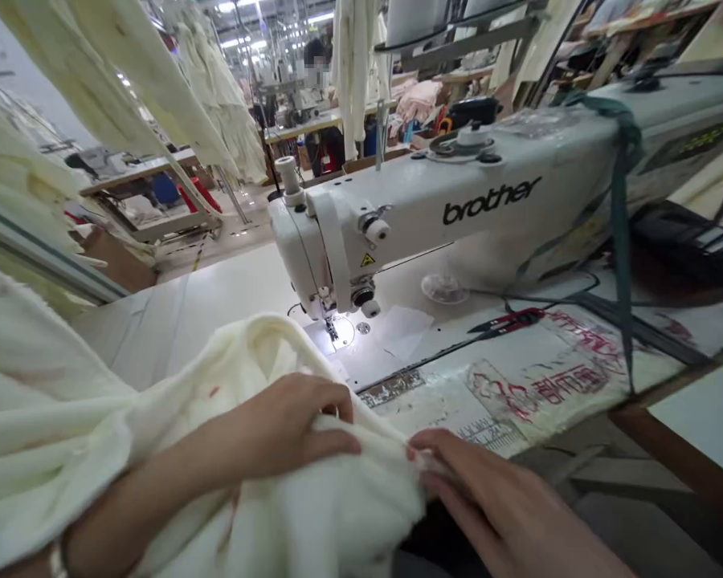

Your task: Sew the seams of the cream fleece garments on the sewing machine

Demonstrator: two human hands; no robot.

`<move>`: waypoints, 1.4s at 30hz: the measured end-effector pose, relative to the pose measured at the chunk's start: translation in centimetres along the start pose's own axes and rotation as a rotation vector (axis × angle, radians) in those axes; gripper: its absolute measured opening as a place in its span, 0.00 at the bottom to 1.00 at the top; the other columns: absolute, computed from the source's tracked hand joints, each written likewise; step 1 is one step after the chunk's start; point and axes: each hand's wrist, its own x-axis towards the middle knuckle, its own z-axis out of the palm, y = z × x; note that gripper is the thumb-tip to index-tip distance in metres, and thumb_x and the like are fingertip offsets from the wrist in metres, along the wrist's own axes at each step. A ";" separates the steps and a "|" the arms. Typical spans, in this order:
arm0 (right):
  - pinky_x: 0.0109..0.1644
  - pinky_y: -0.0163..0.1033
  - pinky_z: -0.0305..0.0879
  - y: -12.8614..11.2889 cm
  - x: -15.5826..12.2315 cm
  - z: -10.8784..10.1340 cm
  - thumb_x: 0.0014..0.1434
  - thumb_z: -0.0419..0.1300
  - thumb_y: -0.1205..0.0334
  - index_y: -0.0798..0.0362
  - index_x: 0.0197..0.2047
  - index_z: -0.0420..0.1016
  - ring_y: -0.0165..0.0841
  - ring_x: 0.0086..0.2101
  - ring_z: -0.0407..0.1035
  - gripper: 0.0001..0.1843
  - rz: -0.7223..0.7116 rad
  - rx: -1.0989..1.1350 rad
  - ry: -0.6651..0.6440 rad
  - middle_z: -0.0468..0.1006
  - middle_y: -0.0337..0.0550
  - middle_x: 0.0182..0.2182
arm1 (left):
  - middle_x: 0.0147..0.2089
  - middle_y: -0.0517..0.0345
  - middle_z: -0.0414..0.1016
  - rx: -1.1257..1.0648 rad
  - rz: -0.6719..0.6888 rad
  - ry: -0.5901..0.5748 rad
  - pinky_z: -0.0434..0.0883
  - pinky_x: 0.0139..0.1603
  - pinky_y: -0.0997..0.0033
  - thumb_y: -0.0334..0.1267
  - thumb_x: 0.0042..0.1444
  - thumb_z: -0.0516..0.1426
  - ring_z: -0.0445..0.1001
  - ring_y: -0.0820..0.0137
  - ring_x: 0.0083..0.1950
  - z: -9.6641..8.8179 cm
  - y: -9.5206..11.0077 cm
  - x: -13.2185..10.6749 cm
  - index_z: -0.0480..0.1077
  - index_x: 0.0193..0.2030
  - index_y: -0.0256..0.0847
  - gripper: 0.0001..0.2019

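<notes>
My left hand point(289, 425) lies on a heap of cream fabric point(96, 433) in front of me, its fingers curled and gripping a fold. My right hand point(488, 498) pinches the fabric's edge at the lower middle, thumb and fingers pressed together. The fabric reaches up to the needle point(331, 327) of a white Brother sewing machine point(434, 209), which stands on the table point(174, 313) just beyond my hands.
Red-handled thread snips point(509, 321) lie on the table right of the needle. A teal strap point(620, 233) hangs over the machine's arm. Cream garments point(126, 72) hang at the upper left. A person sits at a far workstation point(316, 72).
</notes>
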 end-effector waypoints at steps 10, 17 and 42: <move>0.30 0.37 0.64 2.2 1.3 -0.4 0.58 0.53 0.70 0.51 0.29 0.63 0.32 0.30 0.67 0.07 0.112 0.023 -0.089 0.67 0.39 0.30 | 0.42 0.50 0.69 0.472 0.102 0.151 0.66 0.42 0.57 0.39 0.55 0.58 0.67 0.58 0.44 4.6 3.9 3.1 0.67 0.42 0.37 0.10; 0.39 0.35 0.62 2.2 4.8 -1.8 0.53 0.57 0.73 0.51 0.29 0.66 0.31 0.38 0.67 0.07 0.171 0.285 -0.205 0.72 0.36 0.34 | 0.39 0.57 0.71 0.046 0.132 0.063 0.64 0.42 0.68 0.40 0.58 0.57 0.69 0.68 0.40 3.2 1.1 3.8 0.64 0.39 0.38 0.08; 0.26 0.31 0.59 2.8 12.5 -1.5 0.55 0.57 0.63 0.54 0.29 0.70 0.27 0.24 0.67 0.05 0.407 0.471 -0.548 0.74 0.37 0.24 | 0.26 0.61 0.70 -0.246 -0.313 0.242 0.57 0.28 0.75 0.43 0.54 0.53 0.64 0.74 0.27 1.3 -0.2 3.9 0.71 0.29 0.39 0.11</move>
